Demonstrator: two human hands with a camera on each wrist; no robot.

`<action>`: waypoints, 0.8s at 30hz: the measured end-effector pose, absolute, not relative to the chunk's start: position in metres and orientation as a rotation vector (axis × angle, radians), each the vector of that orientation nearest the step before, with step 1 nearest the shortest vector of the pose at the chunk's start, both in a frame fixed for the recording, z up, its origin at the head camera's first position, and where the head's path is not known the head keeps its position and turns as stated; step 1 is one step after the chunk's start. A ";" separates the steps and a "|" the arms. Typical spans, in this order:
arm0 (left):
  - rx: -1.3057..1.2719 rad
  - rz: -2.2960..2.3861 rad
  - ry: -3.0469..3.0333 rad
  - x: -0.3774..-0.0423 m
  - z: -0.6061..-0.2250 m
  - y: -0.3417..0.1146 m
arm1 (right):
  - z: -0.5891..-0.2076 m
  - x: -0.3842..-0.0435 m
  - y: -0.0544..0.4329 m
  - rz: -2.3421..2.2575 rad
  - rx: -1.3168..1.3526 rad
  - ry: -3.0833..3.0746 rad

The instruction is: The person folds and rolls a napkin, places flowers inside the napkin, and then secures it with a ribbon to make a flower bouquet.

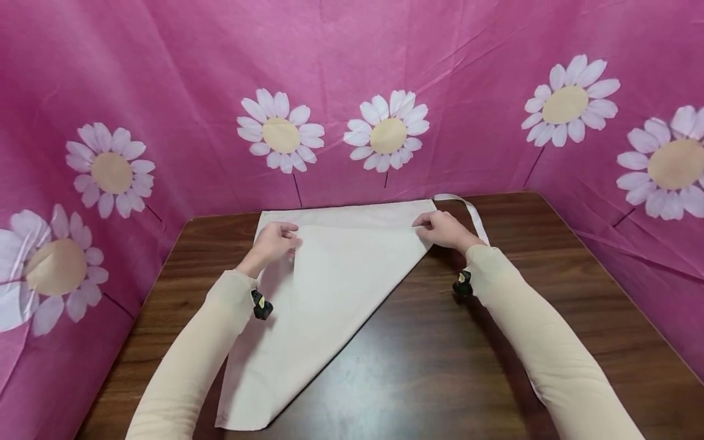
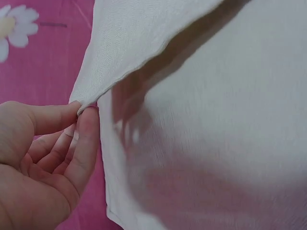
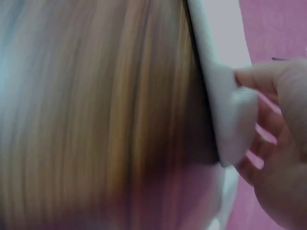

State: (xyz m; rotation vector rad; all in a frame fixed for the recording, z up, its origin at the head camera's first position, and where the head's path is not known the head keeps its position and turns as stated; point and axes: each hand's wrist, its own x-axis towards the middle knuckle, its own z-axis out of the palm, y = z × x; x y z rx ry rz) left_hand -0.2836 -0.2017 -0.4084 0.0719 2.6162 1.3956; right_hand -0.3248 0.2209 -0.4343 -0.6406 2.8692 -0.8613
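A cream cloth (image 1: 341, 275) lies on the table, with one part folded over so that a long slanting edge runs from near front to far right. At the left corner of the folded flap, my left hand (image 1: 275, 241) pinches the fabric between thumb and finger. The left wrist view has that corner lifted, its shadow falling on the cloth layer (image 2: 230, 110) below. My right hand (image 1: 447, 229) pinches the cloth's far right end; the right wrist view shows thumb and fingers on a turned-over bit of fabric (image 3: 220, 96), somewhat blurred.
A white strap (image 1: 477, 221) curves from the cloth's far right corner past my right wrist. The dark wooden table (image 1: 550, 275) ends at a pink curtain (image 1: 341, 49) printed with daisies, which hangs behind and along both sides.
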 end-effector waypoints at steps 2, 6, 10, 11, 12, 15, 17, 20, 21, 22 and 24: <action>0.030 1.412 2.622 -0.288 -0.411 -0.207 | -0.438 -0.328 0.215 -0.921 -0.538 2.909; -0.048 1.409 2.643 -0.295 -0.417 -0.217 | -0.444 -0.332 0.204 -0.956 -0.412 2.966; -0.091 1.396 2.652 -0.302 -0.420 -0.225 | -0.448 -0.335 0.198 -0.934 -0.351 3.042; -0.105 1.400 2.648 -0.304 -0.421 -0.227 | -0.449 -0.335 0.197 -0.923 -0.341 3.060; -0.113 1.403 2.644 -0.306 -0.421 -0.229 | -0.450 -0.336 0.195 -0.913 -0.332 3.077; -0.151 1.410 2.661 -0.312 -0.421 -0.234 | -0.453 -0.340 0.190 -0.888 -0.344 3.116; -0.163 1.398 2.686 -0.318 -0.421 -0.237 | -0.453 -0.344 0.185 -0.889 -0.346 3.145; -0.161 1.315 2.754 -0.325 -0.421 -0.242 | -0.453 -0.351 0.180 -0.881 -0.298 3.202; -0.159 1.283 2.771 -0.326 -0.422 -0.244 | -0.453 -0.353 0.179 -0.872 -0.272 3.215; -0.158 1.245 2.787 -0.328 -0.422 -0.246 | -0.453 -0.354 0.178 -0.856 -0.247 3.225; -0.166 1.168 2.824 -0.330 -0.423 -0.250 | -0.452 -0.357 0.177 -0.823 -0.217 3.225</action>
